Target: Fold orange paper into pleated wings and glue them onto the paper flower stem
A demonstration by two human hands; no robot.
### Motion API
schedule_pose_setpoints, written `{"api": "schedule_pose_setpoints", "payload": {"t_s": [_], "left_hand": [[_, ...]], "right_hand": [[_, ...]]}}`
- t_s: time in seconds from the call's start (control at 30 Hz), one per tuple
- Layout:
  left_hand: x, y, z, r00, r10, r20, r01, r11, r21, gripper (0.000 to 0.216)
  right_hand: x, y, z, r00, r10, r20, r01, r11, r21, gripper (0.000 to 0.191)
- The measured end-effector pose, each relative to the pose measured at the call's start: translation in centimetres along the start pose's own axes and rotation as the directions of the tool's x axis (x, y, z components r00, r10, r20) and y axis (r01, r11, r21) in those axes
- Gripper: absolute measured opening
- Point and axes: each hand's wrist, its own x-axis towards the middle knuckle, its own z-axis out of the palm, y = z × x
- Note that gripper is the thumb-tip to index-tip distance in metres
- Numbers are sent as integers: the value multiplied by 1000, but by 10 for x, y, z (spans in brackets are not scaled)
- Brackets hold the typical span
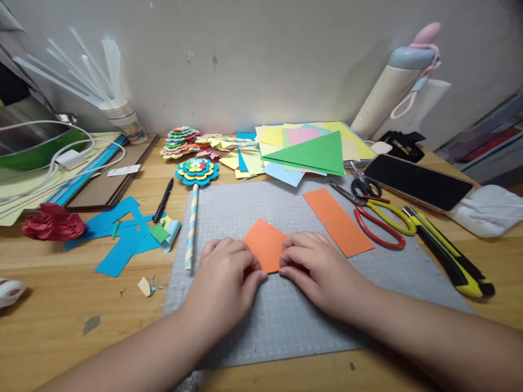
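A folded piece of orange paper (265, 245) lies on the grey cutting mat (278, 321), its pointed top facing away from me. My left hand (229, 272) pinches its near left edge between thumb and curled fingers. On the opposite side, my right hand (316, 269) grips the near right edge the same way. My fingers hide both side corners. Right of the paper is a loose orange strip (339, 223). Left of my left hand stands out a striped paper stick (192, 228), topped by a layered paper flower (197, 171).
Scissors with red and yellow handles (379, 226), a utility knife (453, 256) and a phone (419, 179) lie to the right. Blue paper scraps (122, 245), a black pen (163, 201) and crumpled red paper (53, 222) are left. Coloured sheets (310, 155) are piled behind the mat.
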Motion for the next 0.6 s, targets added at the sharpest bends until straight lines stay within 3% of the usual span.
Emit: {"api": "schedule_pose_setpoints", "payload": {"t_s": [0.37,0.6], "left_hand": [[2,12,1,1000,12,3,-13,973,229,20],[5,13,2,999,38,-11,-34,962,271,23]], "right_hand": [[9,-15,1,994,105,1,-102,968,-230,12],[12,-18,-1,994,112,17,-104,959,-264,16]]}}
